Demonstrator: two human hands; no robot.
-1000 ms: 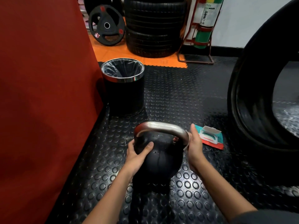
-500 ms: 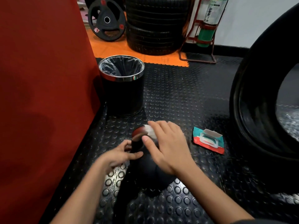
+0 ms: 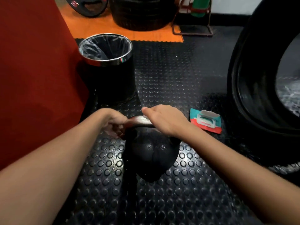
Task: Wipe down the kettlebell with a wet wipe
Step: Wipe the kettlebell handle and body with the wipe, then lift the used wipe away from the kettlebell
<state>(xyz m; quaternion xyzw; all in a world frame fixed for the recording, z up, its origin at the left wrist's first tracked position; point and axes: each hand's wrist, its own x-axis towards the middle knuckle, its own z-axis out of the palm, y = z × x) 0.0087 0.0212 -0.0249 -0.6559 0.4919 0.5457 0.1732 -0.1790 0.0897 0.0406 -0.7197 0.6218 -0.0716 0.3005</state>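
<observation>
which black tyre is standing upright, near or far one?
The large black tyre at the right edge, beside the teal-and-red wipes pack. It stands on its tread, opening facing sideways. The black tyres at the back lie flat in a stack.

Black kettlebell (image 3: 151,153) on studded mat (image 3: 162,200), left hand (image 3: 113,124) and right hand (image 3: 164,119) on its steel handle (image 3: 139,120).
</observation>
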